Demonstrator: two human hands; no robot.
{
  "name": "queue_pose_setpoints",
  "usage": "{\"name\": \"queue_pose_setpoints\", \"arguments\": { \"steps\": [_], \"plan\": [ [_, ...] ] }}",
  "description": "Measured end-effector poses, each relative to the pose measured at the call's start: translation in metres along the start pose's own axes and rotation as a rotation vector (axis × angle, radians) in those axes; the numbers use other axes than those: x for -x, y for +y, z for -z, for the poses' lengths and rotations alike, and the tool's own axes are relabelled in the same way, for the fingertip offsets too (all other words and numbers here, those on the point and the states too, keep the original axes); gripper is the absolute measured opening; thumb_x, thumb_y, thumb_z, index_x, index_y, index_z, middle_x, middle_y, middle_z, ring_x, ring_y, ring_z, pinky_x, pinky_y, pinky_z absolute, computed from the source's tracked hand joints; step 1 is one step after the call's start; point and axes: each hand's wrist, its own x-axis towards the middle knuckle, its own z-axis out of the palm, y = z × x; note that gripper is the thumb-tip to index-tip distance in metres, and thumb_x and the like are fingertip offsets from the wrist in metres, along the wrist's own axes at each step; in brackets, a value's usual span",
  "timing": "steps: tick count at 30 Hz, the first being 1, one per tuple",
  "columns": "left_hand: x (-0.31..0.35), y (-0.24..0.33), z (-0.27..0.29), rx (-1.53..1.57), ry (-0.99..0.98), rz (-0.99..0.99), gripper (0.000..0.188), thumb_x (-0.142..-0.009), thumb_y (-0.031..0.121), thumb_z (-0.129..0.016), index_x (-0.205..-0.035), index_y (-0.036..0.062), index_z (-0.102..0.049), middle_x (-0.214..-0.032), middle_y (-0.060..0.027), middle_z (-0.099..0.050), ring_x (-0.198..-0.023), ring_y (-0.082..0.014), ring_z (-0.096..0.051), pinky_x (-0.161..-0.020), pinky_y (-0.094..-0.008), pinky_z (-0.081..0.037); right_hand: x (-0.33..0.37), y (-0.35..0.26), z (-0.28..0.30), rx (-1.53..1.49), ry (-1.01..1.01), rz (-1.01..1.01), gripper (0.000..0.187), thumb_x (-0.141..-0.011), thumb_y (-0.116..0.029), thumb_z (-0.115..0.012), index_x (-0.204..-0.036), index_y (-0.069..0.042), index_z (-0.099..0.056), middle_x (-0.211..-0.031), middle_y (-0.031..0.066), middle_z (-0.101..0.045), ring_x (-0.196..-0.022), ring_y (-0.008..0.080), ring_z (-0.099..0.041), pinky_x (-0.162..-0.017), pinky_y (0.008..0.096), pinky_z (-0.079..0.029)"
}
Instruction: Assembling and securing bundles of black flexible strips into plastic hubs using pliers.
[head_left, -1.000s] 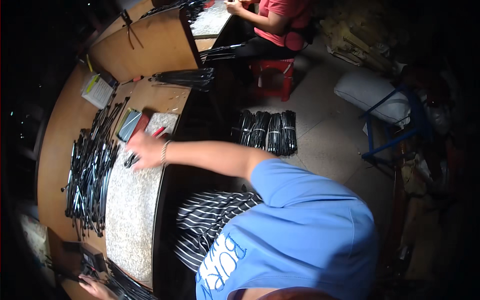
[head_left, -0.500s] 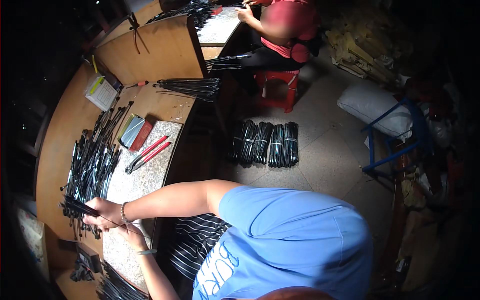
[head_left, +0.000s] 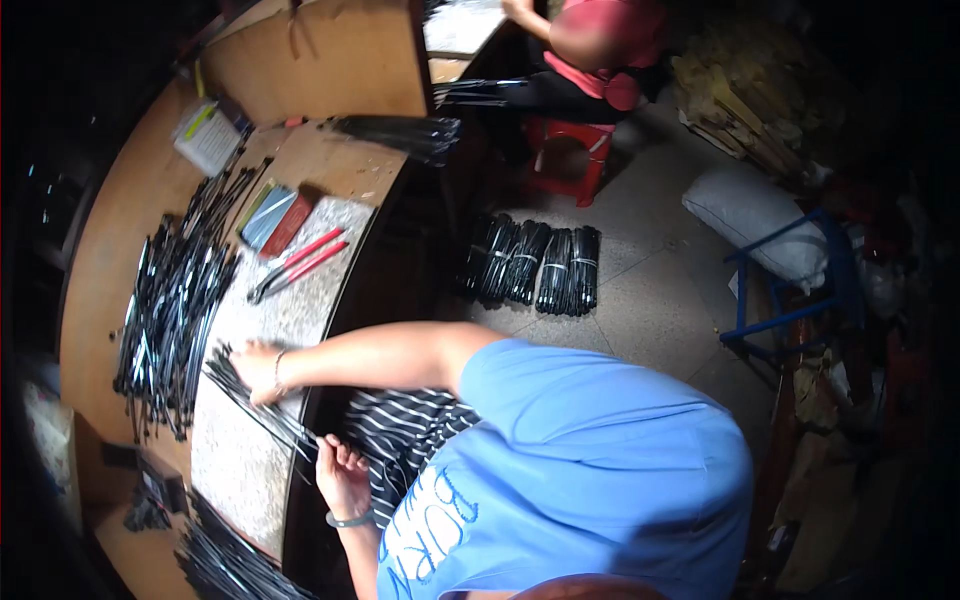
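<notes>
Bundle of thin black strips (head_left: 282,427) slants across the pale mat (head_left: 240,475) on the bench (head_left: 290,160). Left hand (head_left: 343,475): narrow grip on near ends. Right hand (head_left: 260,371) at far ends; blurred, grip can't be told. Two-ended hold probably keeps strips aligned.

A white sack (head_left: 742,218) (plump) lies by a blue frame (head_left: 778,321).

lettering (head_left: 437,530) (blue and white) stands on the blue shirt (head_left: 600,450).
</notes>
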Motion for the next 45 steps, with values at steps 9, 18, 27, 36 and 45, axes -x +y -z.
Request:
{"name": "queue_pose_setpoints", "arguments": {
  "steps": [9, 18, 27, 36, 45],
  "plan": [
    [0.017, 0.022, -0.019, -0.083, -0.006, -0.054, 0.032, -0.096, 0.027, -0.040, -0.071, 0.0101, -0.050, -0.054, 0.0004, -0.044, -0.041, -0.0095, -0.038, -0.040, -0.0217, -0.035, 0.099, 0.023, 0.105, -0.347, 0.051, 0.004, 0.028, -0.081, -0.010, -0.063, -0.107, -0.001, -0.060, -0.089, 0.0068, -0.061, -0.073, 0.0137, -0.056, -0.066, 0.0249, -0.047],
    [0.018, 0.010, -0.031, -0.413, -0.223, -0.314, 0.031, -0.097, 0.022, -0.036, -0.075, 0.0050, -0.051, -0.058, -0.0037, -0.051, -0.046, -0.0111, -0.045, -0.045, -0.0209, -0.040, 0.127, -0.022, 0.090, -0.976, -0.503, -0.199, 0.020, -0.092, -0.014, -0.052, -0.103, 0.002, -0.059, -0.072, 0.0076, -0.060, -0.059, 0.0099, -0.054, -0.057, 0.0176, -0.045],
    [0.023, 0.041, -0.028, -1.129, -0.376, -0.617, 0.008, -0.085, 0.011, -0.058, -0.081, 0.0040, -0.061, -0.061, -0.0031, -0.055, -0.049, -0.0121, -0.045, -0.048, -0.0235, -0.039, 0.101, -0.030, 0.090, -0.948, -0.306, -0.266, 0.030, -0.097, -0.013, -0.041, -0.123, 0.000, -0.046, -0.053, -0.0037, -0.036, -0.041, 0.0020, -0.026, -0.036, 0.0153, -0.022],
    [-0.062, 0.169, 0.040, -0.793, 0.615, -0.960, 0.035, -0.090, 0.028, -0.055, -0.111, -0.0007, -0.055, -0.100, -0.0104, -0.057, -0.086, -0.0172, -0.053, -0.080, -0.0287, -0.045, 0.106, -0.017, 0.110, -1.260, -0.520, -0.267, 0.031, -0.098, -0.016, -0.041, -0.123, 0.002, -0.046, -0.051, -0.0042, -0.035, -0.039, 0.0020, -0.021, -0.033, 0.0153, -0.016],
    [-0.064, 0.208, 0.020, -0.317, 0.163, -0.777, 0.022, -0.089, 0.027, -0.060, -0.096, 0.0059, -0.064, -0.083, -0.0028, -0.060, -0.073, -0.0065, -0.050, -0.068, -0.0197, -0.041, 0.103, -0.009, 0.114, -1.220, -0.483, -0.219, 0.031, -0.095, -0.014, -0.047, -0.122, 0.001, -0.047, -0.052, -0.0037, -0.038, -0.040, 0.0015, -0.024, -0.034, 0.0145, -0.018]
  ]
}}
